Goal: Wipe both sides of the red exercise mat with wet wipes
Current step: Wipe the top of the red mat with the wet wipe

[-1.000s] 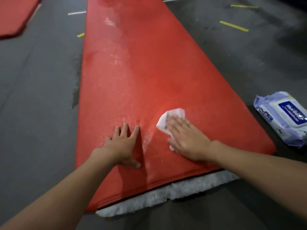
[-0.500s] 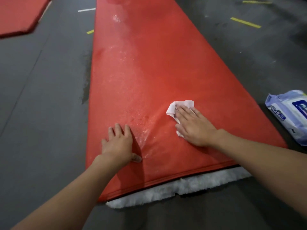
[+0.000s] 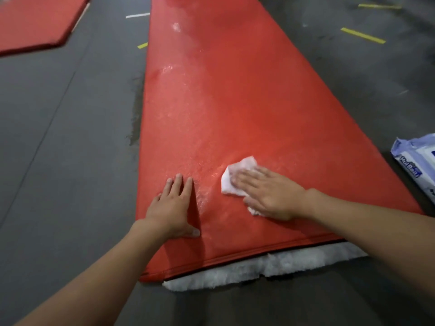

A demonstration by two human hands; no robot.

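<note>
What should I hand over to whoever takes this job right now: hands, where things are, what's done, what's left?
Left hand: flat, fingers straight, bracing the red mat near its near end.
Right hand: flat, pressing a wet wipe onto the mat's top.
Wipes pack: on the floor, right of the mat.
Done: the top face shines wet from the far part down to the hands, mostly left of centre.
Left: the near end and right strip look drier; the mat is not yet flipped, so the underside remains.
</note>
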